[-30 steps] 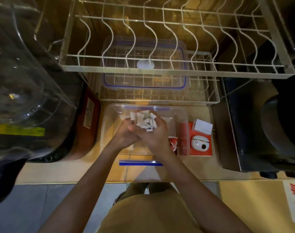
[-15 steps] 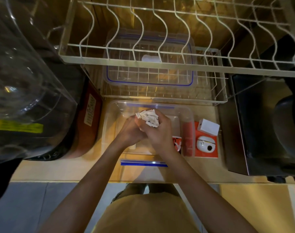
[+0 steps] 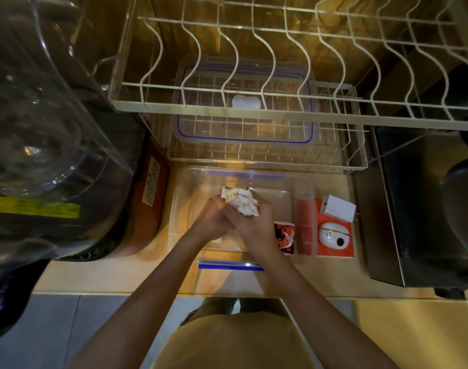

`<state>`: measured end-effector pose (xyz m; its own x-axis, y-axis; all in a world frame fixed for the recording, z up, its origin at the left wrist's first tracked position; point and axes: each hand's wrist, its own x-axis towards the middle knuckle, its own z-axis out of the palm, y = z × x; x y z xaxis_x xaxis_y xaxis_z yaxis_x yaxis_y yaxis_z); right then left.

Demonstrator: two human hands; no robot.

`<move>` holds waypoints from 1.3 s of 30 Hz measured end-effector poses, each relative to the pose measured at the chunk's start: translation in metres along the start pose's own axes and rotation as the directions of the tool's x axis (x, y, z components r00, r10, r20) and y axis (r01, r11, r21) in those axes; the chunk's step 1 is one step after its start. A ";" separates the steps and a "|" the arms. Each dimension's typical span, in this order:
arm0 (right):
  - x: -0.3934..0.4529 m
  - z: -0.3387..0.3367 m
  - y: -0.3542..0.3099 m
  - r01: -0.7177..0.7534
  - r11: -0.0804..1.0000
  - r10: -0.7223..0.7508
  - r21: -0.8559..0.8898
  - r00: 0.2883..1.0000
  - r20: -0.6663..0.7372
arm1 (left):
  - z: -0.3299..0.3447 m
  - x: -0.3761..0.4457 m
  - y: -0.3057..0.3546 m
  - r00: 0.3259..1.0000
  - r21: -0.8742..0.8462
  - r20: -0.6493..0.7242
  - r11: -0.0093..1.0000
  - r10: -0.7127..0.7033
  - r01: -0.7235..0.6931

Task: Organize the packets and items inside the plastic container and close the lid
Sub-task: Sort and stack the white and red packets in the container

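A clear plastic container (image 3: 302, 187) with blue clips stands open on the counter in front of me. Over its middle, my left hand (image 3: 211, 222) and my right hand (image 3: 250, 225) are pressed together around a bunch of small white packets (image 3: 241, 200). The packets stick out above my fingers. A red and black packet (image 3: 284, 237) lies in the container by my right wrist, and a red stick-shaped packet (image 3: 305, 227) stands along its right wall. The clear lid (image 3: 245, 129) with a blue seal rests on the lower wire rack behind the container.
A white wire dish rack (image 3: 280, 110) hangs over the back of the counter. A large clear water bottle (image 3: 41, 129) fills the left side. To the right of the container lie an orange box (image 3: 334, 246) with a white earbud case and a white charger (image 3: 338, 209). A dark appliance (image 3: 427, 209) stands far right.
My two hands have closed tighter around the white packets and sunk a little toward the container. The bunch looks more gathered than a second ago.
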<state>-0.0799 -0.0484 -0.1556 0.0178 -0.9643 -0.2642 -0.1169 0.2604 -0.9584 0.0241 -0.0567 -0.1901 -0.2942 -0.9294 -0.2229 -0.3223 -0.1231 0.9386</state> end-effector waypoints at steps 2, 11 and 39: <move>0.000 -0.001 -0.003 0.022 1.000 -0.022 0.007 0.999 -0.028 | 0.001 0.001 0.002 1.000 -0.015 0.004 1.000 -0.005 0.005; 0.005 0.000 -0.016 0.074 0.997 -0.072 0.019 0.994 -0.084 | 0.011 0.009 -0.002 0.989 -0.320 0.111 0.939 -0.096 0.127; -0.001 -0.052 -0.022 -0.139 0.956 0.136 0.259 0.990 0.029 | -0.007 -0.004 0.012 0.996 0.505 0.074 0.860 0.045 -0.076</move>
<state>-0.1291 -0.0559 -0.1282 0.0308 -0.9181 -0.3951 0.1426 0.3953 -0.9074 0.0279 -0.0570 -0.1759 -0.3739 -0.9059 -0.1989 -0.7091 0.1410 0.6909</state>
